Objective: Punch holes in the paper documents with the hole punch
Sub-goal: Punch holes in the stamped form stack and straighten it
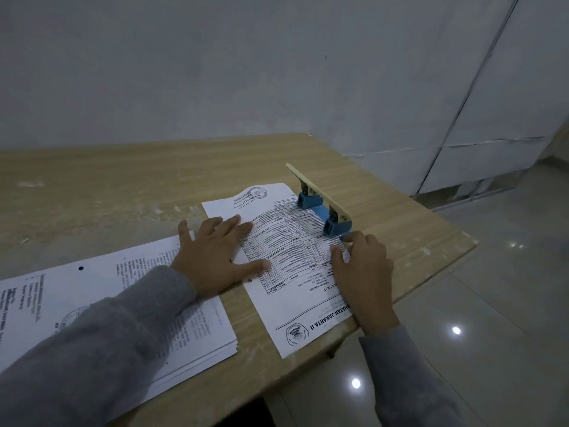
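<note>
While a stack of printed papers [101, 306] lies nearest, left of the hole punch [323, 208] on the wooden table [123, 180], the left hand [215, 257] rests flat with fingers spread, its heel on the stack and its fingertips on a single printed sheet [292, 266]. Right of that hand, the right hand [363, 272] pinches the sheet's right edge just below the punch. Farthest, the blue punch holds the sheet's right edge in its slot, lever raised.
</note>
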